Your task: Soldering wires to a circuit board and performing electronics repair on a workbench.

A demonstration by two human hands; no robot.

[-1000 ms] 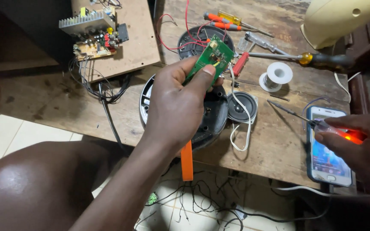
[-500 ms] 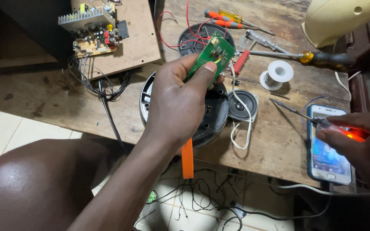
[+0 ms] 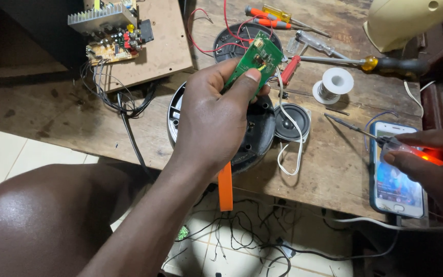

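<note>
Fingers and thumb of the left hand pinch a small green circuit board, held tilted above the round black housing near the table's front edge. The right hand is closed around a soldering iron with a red-lit handle, its thin tip pointing left and well apart from the board, over a smartphone at the front right corner. Red and white wires run from the board to a small black speaker just beside the housing. To do this well, I judge, the board should be kept steady with fingers clear of the joint, and the tip brought in without snagging wires. Farther back lie a solder spool and screwdrivers; an amplifier board sits on a plank at the back left.
</note>
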